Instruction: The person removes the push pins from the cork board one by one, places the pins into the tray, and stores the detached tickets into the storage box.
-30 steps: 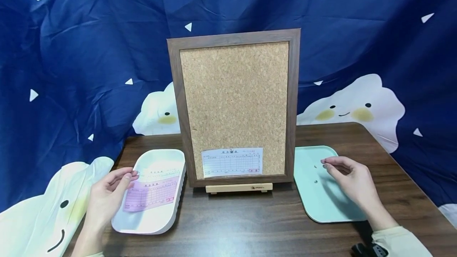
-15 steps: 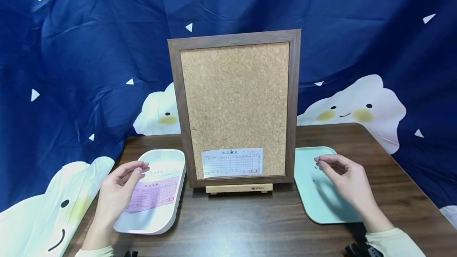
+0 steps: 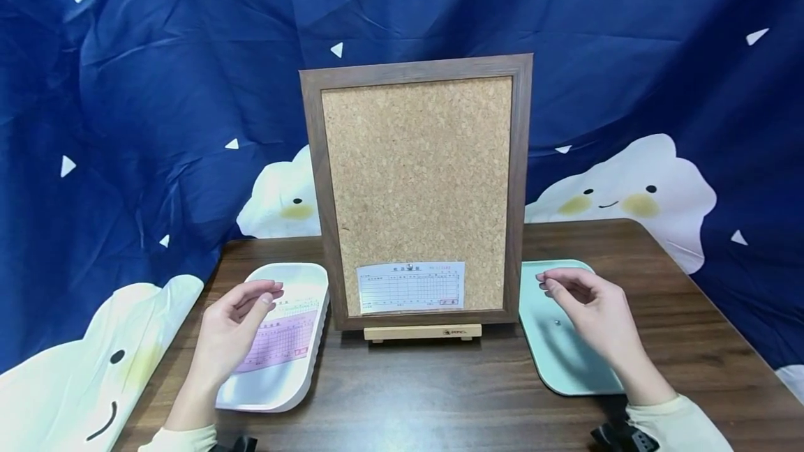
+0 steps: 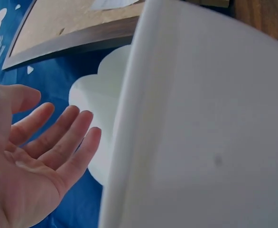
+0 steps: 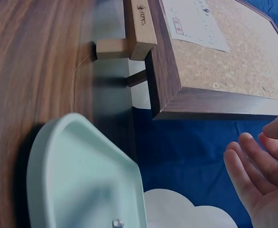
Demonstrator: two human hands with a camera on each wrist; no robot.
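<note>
My left hand (image 3: pixel 235 326) hovers over the left side of a white tray (image 3: pixel 270 396), fingers loosely bent and holding nothing; its palm also shows in the left wrist view. Inside the tray lie a pink printed slip (image 3: pixel 283 344) and a pale slip with green print (image 3: pixel 301 307), both partly hidden by the hand. Above a mint-green tray (image 3: pixel 546 368) is my right hand (image 3: pixel 590 316), its fingers relaxed and bare in the right wrist view (image 5: pixel 260 171). A small shiny pin (image 3: pixel 557 322) lies on that tray.
Between the trays, a brown-framed cork board (image 3: pixel 417 180) stands on a small wooden easel (image 3: pixel 422 332). A bluish slip (image 3: pixel 411 288) is pinned at its bottom. Behind the wooden table (image 3: pixel 402 396) hangs a blue curtain (image 3: pixel 402 5) with cloud prints.
Both hands have moved inward toward the board, the left to the right across its tray and the right to the left over the green one. The slips and board have stayed put.
</note>
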